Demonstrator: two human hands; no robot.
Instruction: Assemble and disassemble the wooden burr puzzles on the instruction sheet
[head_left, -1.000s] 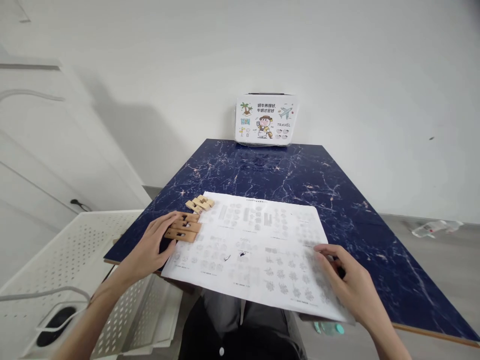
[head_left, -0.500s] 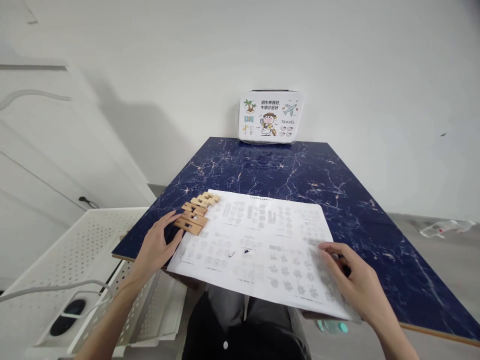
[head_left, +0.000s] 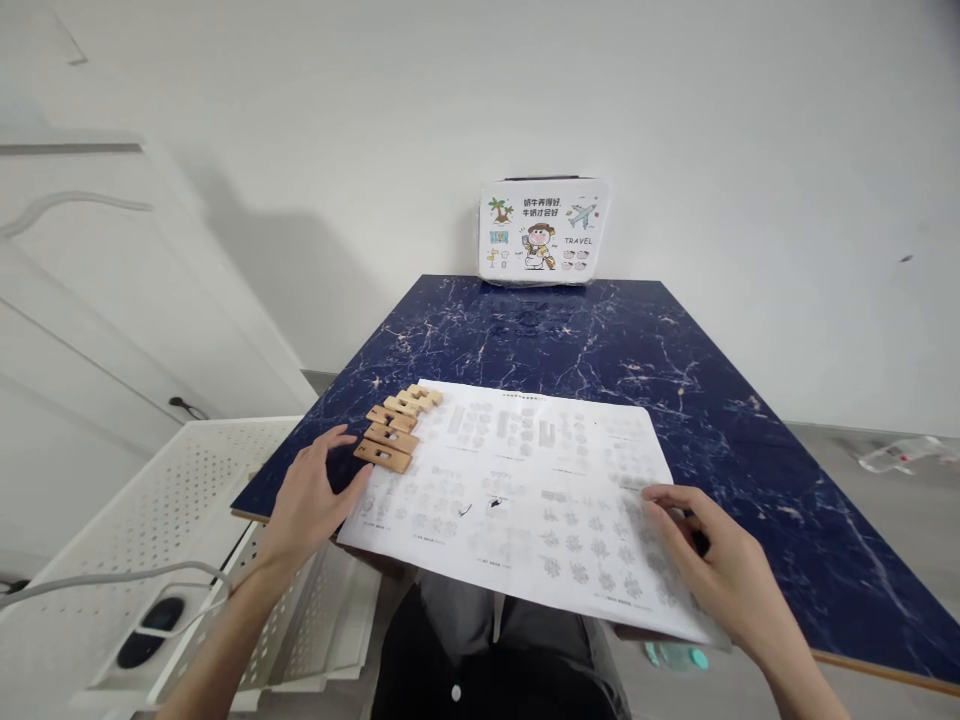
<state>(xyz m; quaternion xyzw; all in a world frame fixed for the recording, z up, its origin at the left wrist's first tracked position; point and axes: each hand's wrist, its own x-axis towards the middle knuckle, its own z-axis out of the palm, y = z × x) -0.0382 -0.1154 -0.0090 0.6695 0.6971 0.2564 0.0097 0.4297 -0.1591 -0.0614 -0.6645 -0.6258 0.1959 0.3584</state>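
My left hand (head_left: 309, 500) is open over the table's left edge. Its thumb tip lies at the paper's left border, close beside the nearest wooden piece, and its index finger points toward the row. Several small wooden pieces with cut-out slots (head_left: 382, 455) stand along the paper's upper left, darker near me and paler farther off. A large printed sheet (head_left: 517, 560) shows rows of faint grey pictures and two small black marks. On its right side rests my right hand (head_left: 709, 560), thumb and index tips together; a dark spot shows between the fingers, and anything held is hidden.
The blue marbled table (head_left: 562, 335) reaches to the wall. A white cartoon case (head_left: 541, 232) stands at its far end. Left and lower is a white perforated rack (head_left: 82, 500) with a cable (head_left: 120, 574). A bottle with a teal cap (head_left: 679, 656) lies below the table.
The view shifts slightly, so everything sits a little farther right. Both hands keep nearly the same pose, and the wooden pieces and sheet stay in place.
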